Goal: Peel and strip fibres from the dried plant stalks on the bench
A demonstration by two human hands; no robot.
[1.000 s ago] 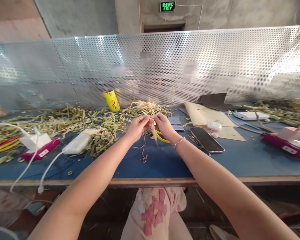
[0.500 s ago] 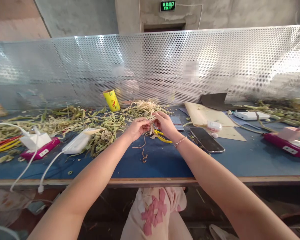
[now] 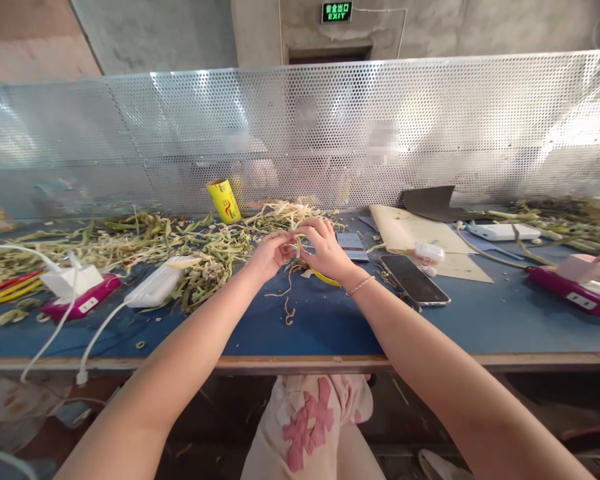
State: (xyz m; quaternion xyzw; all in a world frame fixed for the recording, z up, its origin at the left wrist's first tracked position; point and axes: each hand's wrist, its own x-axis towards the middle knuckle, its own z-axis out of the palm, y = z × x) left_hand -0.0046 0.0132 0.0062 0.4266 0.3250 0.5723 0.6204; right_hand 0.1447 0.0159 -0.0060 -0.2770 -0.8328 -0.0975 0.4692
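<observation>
My left hand (image 3: 271,256) and my right hand (image 3: 324,248) meet above the middle of the blue table. Between their fingertips is a pale dried plant strip (image 3: 298,249), pinched from both sides and partly hidden by the fingers. Just beyond them lies a heap of dry straw-coloured plant strips (image 3: 287,215). Something yellow and curved (image 3: 326,277) shows below my right wrist; its kind is unclear. Nearer the front edge a thin brown curled strip (image 3: 289,313) rests on the tabletop.
Withered stalks (image 3: 215,250) spread across the left side, beside a yellow cardboard tube (image 3: 223,201), a white adapter (image 3: 157,283) and a magenta power strip (image 3: 107,288). To the right lie a phone (image 3: 414,280), an earbud case (image 3: 429,253) and beige paper (image 3: 405,227). A perforated metal screen (image 3: 180,133) stands behind.
My right hand has shifted slightly left and turned, its fingers reaching over toward my left hand. It covers more of the plant strip and the yellow thing. The table items have not moved.
</observation>
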